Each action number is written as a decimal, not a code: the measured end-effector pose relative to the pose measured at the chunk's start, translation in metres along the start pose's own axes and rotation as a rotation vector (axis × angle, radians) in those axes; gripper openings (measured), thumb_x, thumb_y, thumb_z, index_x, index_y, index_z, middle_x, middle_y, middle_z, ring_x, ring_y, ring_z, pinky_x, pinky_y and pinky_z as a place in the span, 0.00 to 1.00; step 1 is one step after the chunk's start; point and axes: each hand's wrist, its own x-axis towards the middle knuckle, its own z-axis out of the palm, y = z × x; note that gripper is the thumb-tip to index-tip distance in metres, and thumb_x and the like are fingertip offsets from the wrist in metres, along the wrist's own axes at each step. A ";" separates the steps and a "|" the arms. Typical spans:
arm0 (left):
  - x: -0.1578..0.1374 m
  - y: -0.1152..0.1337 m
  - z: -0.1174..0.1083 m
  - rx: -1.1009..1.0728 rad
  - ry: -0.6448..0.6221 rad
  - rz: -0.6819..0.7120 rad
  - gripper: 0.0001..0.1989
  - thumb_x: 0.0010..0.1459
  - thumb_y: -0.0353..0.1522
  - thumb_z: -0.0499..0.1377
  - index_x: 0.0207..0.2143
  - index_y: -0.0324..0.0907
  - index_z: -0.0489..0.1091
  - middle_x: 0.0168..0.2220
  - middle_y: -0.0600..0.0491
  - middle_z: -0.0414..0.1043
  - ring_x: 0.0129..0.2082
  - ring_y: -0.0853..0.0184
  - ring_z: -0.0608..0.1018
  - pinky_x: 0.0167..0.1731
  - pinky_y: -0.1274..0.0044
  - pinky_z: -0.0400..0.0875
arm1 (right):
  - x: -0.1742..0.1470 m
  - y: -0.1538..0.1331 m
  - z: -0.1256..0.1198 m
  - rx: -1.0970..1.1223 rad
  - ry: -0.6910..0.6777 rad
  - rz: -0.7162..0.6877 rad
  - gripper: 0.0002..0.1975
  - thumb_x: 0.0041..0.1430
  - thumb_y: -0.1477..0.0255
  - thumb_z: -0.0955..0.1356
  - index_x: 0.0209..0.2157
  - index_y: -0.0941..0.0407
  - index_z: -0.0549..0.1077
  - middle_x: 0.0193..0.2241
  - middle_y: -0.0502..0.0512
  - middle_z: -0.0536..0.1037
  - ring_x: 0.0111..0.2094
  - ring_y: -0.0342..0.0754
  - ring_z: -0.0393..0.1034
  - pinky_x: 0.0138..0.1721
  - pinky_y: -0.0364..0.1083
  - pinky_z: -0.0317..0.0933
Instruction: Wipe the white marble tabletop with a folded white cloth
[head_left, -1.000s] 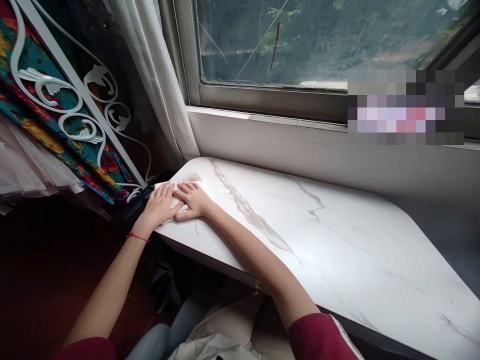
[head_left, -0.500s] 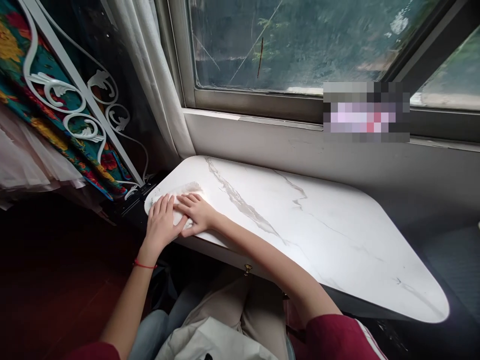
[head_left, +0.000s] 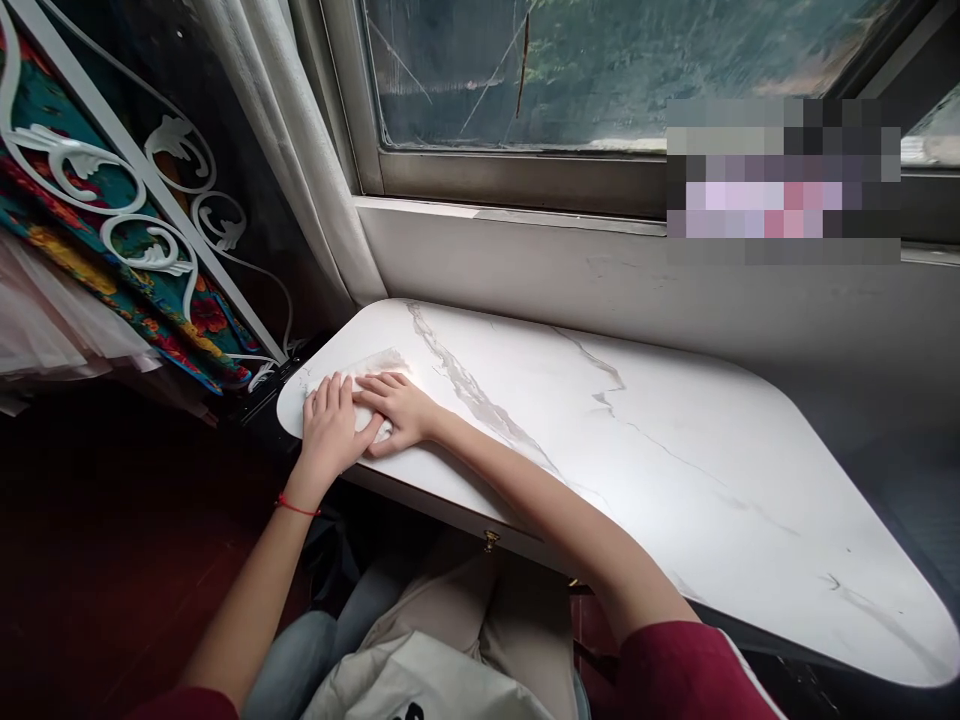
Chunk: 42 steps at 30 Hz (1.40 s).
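At the left end of a white marble-patterned tabletop (head_left: 660,410), a thin white tissue (head_left: 373,361) lies spread beyond my fingers and bunches up between my hands. My left hand (head_left: 331,425), with a red string on the wrist, lies flat with fingers stretched out, pressing on the tissue's left side. Close beside it, my right hand (head_left: 399,408) rests on the tissue too, fingers spread, its thumb next to the left thumb. Both palms hide part of the tissue.
A window (head_left: 525,180) and sill run behind the table. Left are a grey curtain (head_left: 300,170), a white scrollwork metal frame (head_left: 161,190) and flowered cloth. A small brass knob (head_left: 491,541) sticks out of the table's front, above my lap. Part of the sill is pixelated.
The camera view has shifted a little. Both hands stay flat on the tissue at the table's left end, moved slightly rightward and away from me relative to the edge.
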 end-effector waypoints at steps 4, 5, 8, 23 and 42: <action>0.033 0.013 0.011 0.008 -0.069 0.051 0.39 0.63 0.46 0.49 0.67 0.27 0.55 0.69 0.32 0.54 0.70 0.46 0.57 0.67 0.58 0.51 | -0.008 0.027 -0.006 0.004 0.034 0.070 0.47 0.46 0.48 0.74 0.61 0.62 0.67 0.63 0.70 0.67 0.62 0.63 0.61 0.64 0.59 0.52; 0.043 0.017 0.015 0.009 -0.090 0.063 0.39 0.63 0.46 0.49 0.67 0.27 0.54 0.69 0.33 0.53 0.70 0.47 0.57 0.67 0.58 0.50 | -0.010 0.035 -0.008 0.002 0.041 0.092 0.46 0.46 0.49 0.74 0.61 0.62 0.68 0.63 0.70 0.67 0.61 0.63 0.61 0.64 0.59 0.52; 0.073 0.030 0.024 0.031 -0.161 0.093 0.40 0.64 0.47 0.48 0.68 0.26 0.52 0.70 0.33 0.51 0.71 0.48 0.55 0.68 0.59 0.48 | -0.017 0.059 -0.014 -0.008 0.053 0.158 0.44 0.47 0.51 0.75 0.60 0.62 0.69 0.63 0.71 0.67 0.61 0.64 0.61 0.63 0.59 0.52; 0.190 0.079 0.057 0.092 -0.358 0.217 0.41 0.67 0.49 0.44 0.71 0.28 0.44 0.73 0.37 0.43 0.73 0.52 0.48 0.69 0.63 0.45 | -0.032 0.143 -0.039 -0.086 0.040 0.455 0.40 0.50 0.55 0.74 0.61 0.60 0.68 0.65 0.68 0.64 0.64 0.65 0.57 0.64 0.58 0.48; 0.240 0.103 0.080 0.041 -0.328 0.251 0.39 0.66 0.45 0.44 0.70 0.27 0.47 0.73 0.36 0.45 0.73 0.51 0.50 0.69 0.61 0.45 | -0.037 0.187 -0.051 -0.147 0.070 0.534 0.37 0.51 0.53 0.73 0.58 0.60 0.69 0.63 0.66 0.67 0.60 0.62 0.60 0.61 0.56 0.50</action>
